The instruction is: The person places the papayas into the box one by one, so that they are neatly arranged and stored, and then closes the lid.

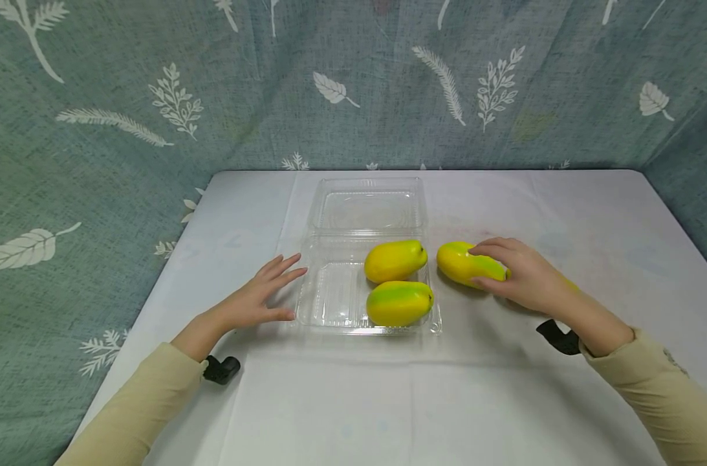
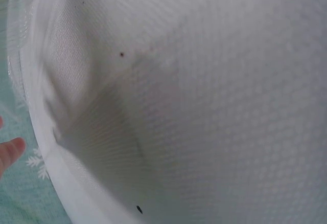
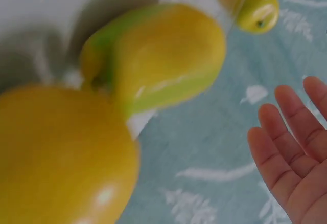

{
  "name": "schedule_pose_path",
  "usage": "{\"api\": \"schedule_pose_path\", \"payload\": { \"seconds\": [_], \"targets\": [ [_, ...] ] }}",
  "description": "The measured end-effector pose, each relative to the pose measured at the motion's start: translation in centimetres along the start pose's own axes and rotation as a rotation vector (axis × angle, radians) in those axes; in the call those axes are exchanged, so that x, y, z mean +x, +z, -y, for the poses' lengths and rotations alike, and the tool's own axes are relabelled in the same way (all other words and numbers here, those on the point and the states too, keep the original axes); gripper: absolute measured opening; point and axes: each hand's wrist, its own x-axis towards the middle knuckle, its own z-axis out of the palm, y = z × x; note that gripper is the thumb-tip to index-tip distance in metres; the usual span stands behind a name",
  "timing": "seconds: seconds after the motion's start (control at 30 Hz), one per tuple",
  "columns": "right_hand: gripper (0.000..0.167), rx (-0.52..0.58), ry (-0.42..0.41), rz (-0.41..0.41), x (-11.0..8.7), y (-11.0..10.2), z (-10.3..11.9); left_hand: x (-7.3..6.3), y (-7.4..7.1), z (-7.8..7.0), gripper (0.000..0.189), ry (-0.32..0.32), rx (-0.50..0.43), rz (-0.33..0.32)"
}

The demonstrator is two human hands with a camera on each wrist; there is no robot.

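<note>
A clear plastic clamshell box lies with its lid folded back. Inside its right half are two yellow-green papayas, the far one and the near one. My left hand is spread beside the box's left edge, holding nothing. Just right of the box, a papaya lies on the table, with my right hand over its right end. In the right wrist view the fingers are extended and apart from the fruit. Another papaya looms close there; my right hand mostly hides it from the head view.
A white cloth covers the table. Behind and to the left hangs a green curtain with white leaf patterns. A black wrist strap is on the left arm and another strap on the right.
</note>
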Motion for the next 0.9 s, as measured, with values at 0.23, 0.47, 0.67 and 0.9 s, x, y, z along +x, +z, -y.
{"api": "schedule_pose_path", "payload": {
  "seconds": [0.23,0.47,0.67,0.9],
  "targets": [
    [0.043,-0.027,0.053,-0.011,-1.8,-1.6,-2.1,0.0,0.0,0.0,0.077,-0.003,0.011,-0.002],
    [0.046,-0.057,0.125,0.012,-2.9,-2.3,-3.8,0.0,0.1,0.1,0.078,0.001,0.016,-0.012],
    [0.046,-0.058,0.087,-0.015,-3.9,-2.3,-5.4,-0.1,0.2,0.2,0.078,-0.015,0.004,-0.004],
    [0.049,-0.017,0.129,0.028,-4.9,-2.1,-7.1,-0.1,0.3,0.1,0.078,-0.019,0.009,-0.006]
  ]
}}
